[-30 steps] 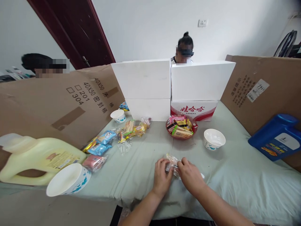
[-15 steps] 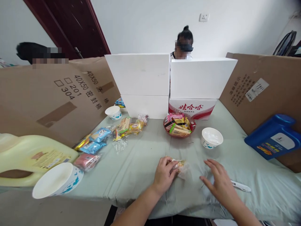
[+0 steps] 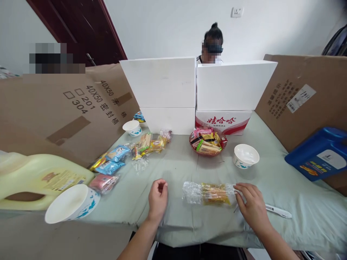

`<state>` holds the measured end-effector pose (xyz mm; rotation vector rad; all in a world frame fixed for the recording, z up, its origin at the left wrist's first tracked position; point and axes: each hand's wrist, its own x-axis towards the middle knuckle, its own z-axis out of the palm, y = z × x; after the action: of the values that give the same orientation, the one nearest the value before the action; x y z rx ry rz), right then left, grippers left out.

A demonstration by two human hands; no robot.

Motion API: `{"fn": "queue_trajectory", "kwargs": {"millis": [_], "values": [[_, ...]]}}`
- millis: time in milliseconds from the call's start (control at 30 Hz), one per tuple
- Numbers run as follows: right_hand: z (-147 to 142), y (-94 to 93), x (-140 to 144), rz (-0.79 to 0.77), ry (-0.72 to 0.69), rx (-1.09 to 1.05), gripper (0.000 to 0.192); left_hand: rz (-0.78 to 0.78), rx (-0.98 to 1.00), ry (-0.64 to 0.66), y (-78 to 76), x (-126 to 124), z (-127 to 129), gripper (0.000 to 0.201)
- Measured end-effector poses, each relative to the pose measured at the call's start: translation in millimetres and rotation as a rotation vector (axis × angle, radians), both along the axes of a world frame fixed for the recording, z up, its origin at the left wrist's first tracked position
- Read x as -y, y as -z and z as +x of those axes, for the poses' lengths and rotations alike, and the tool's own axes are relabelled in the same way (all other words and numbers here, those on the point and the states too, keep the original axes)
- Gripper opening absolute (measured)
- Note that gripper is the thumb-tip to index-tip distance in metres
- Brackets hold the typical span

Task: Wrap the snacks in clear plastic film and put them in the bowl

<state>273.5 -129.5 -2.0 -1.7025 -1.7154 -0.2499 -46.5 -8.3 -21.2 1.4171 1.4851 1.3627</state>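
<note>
The left hand [image 3: 157, 196] rests on the pale green cloth [image 3: 271, 187] with its fingers curled loosely inward around nothing; 0.5 s ago it pinched the clear-wrapped snack packet [image 3: 208, 193], so it has let go and pulled back to the left. The packet, bunched up under both hands 1 s ago, now lies stretched out flat on the cloth between the hands, well apart from the left one. The right hand [image 3: 252, 206] has its fingertips on the packet's right end, fingers spread and laid on it rather than gripping; it looks as if the wrapper has just been smoothed out and set down. A white pen-like tool [image 3: 279, 211] lies just beside the right wrist.

Further out stand a white paper bowl [image 3: 245, 156], a red dish [image 3: 207, 143] heaped with wrapped snacks, and loose snack packets [image 3: 127, 155] scattered to the left. A second white bowl [image 3: 71, 204] and a yellow jug [image 3: 40, 180] sit at near left, a blue jug [image 3: 320, 153] at right. White boxes [image 3: 195, 90] and cardboard sheets [image 3: 67, 108] wall the space, with a person behind them.
</note>
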Motion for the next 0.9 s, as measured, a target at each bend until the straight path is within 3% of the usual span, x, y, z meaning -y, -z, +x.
{"fn": "queue_trajectory", "kwargs": {"millis": [67,167,200,233,300,400,467,500,567,633,700,767,833,900], "values": [[-14,-13.3,6,0.056,-0.025,-0.022,0.013,0.158,-0.105,0.182,-11.0,17,6,0.012],[-43,-27.3,10,0.068,-0.212,-0.075,0.018,0.231,-0.265,0.807,-31.8,41,32,0.008],[-50,-28.5,10,0.062,-0.293,-0.070,0.021,0.248,-0.325,0.954,-37.2,44,42,0.012],[-53,-27.8,8,0.055,-0.355,-0.050,0.022,0.272,-0.390,1.017,-41.0,45,52,0.017],[-47,-22.6,0,0.051,-0.328,0.000,0.017,0.322,-0.532,0.925,-43.3,37,68,0.027],[-17,-15.7,-18,0.102,0.051,0.031,0.014,0.349,-0.734,0.701,-37.9,19,80,0.037],[0,-17.7,-25,0.152,0.229,0.036,0.018,0.367,-0.825,0.716,-33.4,12,84,0.041],[3,-20.8,-26,0.175,0.230,0.028,0.018,0.376,-0.858,0.752,-31.5,11,86,0.042],[-4,-29.1,-23,0.167,0.054,-0.028,0.017,0.389,-0.906,0.812,-28.5,13,90,0.045],[-22,-35.4,-20,0.030,-0.253,-0.072,0.019,0.389,-0.936,0.816,-25.9,16,95,0.047],[-38,-34.7,-20,-0.182,-0.438,-0.077,0.023,0.387,-0.950,0.785,-23.9,17,99,0.044],[-41,-25.5,-25,-0.323,-0.386,-0.081,0.027,0.402,-0.946,0.745,-23.5,16,102,0.031],[-31,-11.4,-33,-0.381,-0.220,-0.072,0.030,0.455,-0.912,0.715,-25.5,16,100,0.018],[-16,-0.3,-38,-0.397,-0.087,-0.012,0.031,0.536,-0.862,0.738,-29.6,20,92,0.020]]}}
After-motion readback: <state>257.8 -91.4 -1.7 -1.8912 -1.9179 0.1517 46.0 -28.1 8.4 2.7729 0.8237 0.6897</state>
